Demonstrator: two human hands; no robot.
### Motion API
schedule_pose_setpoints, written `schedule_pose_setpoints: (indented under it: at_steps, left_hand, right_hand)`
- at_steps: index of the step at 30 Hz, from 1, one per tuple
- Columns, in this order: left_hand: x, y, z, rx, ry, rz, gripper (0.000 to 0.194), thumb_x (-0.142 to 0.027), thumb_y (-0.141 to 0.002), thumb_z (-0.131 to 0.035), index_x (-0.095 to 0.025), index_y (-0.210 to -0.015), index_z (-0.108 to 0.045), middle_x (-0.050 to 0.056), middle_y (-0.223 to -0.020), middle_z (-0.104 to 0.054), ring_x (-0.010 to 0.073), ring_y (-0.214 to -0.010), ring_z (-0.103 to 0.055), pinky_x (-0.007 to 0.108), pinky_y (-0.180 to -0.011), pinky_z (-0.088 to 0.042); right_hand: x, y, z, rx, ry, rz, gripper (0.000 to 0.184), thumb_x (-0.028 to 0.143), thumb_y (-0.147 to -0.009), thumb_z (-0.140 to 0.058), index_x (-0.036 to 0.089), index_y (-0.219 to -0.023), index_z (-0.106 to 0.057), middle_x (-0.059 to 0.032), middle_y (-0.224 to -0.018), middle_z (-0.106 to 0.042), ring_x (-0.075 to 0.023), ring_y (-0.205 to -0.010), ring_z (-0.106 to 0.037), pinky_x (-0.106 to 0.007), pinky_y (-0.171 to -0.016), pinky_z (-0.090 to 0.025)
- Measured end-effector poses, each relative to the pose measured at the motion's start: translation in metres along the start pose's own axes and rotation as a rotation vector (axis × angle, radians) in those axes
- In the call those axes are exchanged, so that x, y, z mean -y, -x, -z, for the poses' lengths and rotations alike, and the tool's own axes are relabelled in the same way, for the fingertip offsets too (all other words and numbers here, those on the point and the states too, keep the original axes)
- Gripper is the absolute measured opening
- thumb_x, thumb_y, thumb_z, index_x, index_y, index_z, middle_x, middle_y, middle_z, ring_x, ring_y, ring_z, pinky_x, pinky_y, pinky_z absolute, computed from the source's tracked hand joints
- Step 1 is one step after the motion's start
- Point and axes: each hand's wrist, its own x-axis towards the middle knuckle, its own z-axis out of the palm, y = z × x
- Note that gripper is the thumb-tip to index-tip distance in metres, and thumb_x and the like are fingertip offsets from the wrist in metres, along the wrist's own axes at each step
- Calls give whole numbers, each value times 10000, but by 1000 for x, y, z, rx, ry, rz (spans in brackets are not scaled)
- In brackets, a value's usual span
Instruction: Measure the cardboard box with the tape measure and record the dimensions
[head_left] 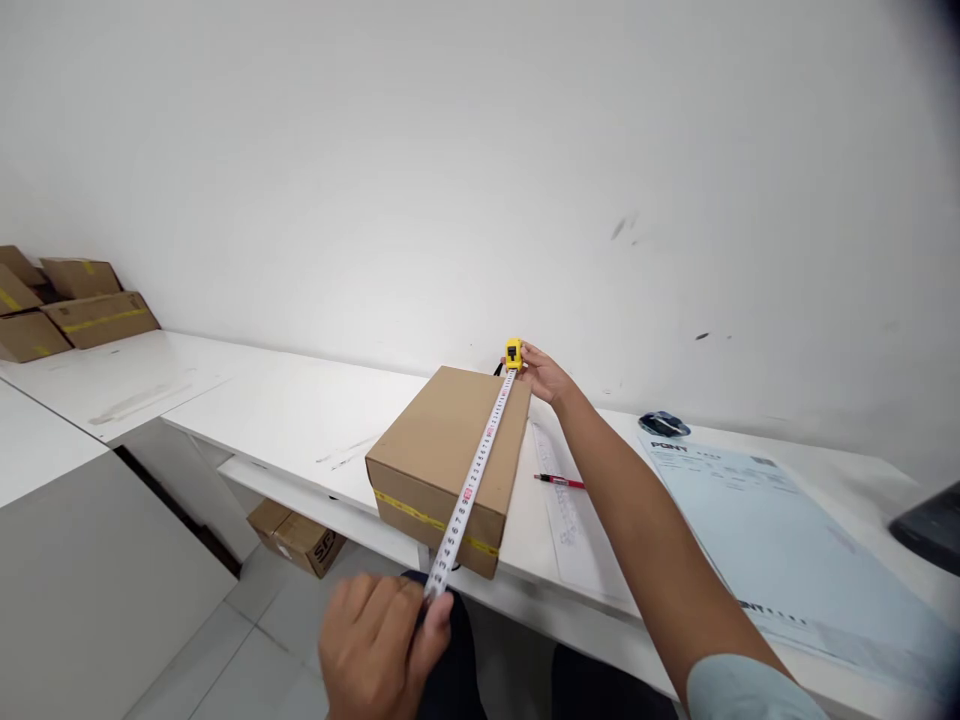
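A brown cardboard box point(435, 425) with yellow tape along its front side sits at the front edge of the white table. Across its top, near the right side, runs the pulled-out blade of a tape measure point(513, 354) with a yellow case. My right hand point(546, 374) holds that case at the box's far edge. In front of the box, my left hand point(382, 640) is closed, pinching the blade's free end between thumb and fingers. The very tip of the blade is hidden in that grip.
Right of the box lie a red pen point(559, 481) and a written sheet of paper point(574, 530). Beyond my right arm are a light blue printed sheet point(772, 520) and a dark crumpled item point(664, 424). Several cartons point(101, 315) stand far left; another carton point(300, 535) is below.
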Motion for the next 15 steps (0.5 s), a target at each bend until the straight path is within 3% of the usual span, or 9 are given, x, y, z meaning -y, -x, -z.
schedule_pose_setpoints:
  at_steps: [3,8,15]
  left_hand:
    - [2,-29,-20,-4,-164,-77,328,-317,-946,-581,-243,-636,-502,-14,-520,-557,172,-511,-477,365,-584,-286]
    - [-1,-75,-37,154,-307,-166,442,-333,-981,-490,-219,-556,-530,34,-482,-569,178,-482,-515,370,-577,-211]
    - [-9,-97,-41,346,-456,-263,477,-254,-981,-426,-167,-551,-612,106,-473,-607,235,-460,-581,360,-563,-199]
  right_hand:
    - [-5,5,-4,58,-4,-16,393,372,-732,-798,261,-1047,-590,-31,-895,-720,-189,-834,-684,-317,-715,-557]
    - [-6,16,-9,128,4,-40,476,384,-779,-771,284,-1190,-552,-39,-937,-748,-190,-854,-699,-322,-737,-563]
    - [-7,16,-6,118,9,-72,500,340,-852,-711,286,-1302,-497,-49,-1009,-752,-178,-886,-708,-307,-757,-567]
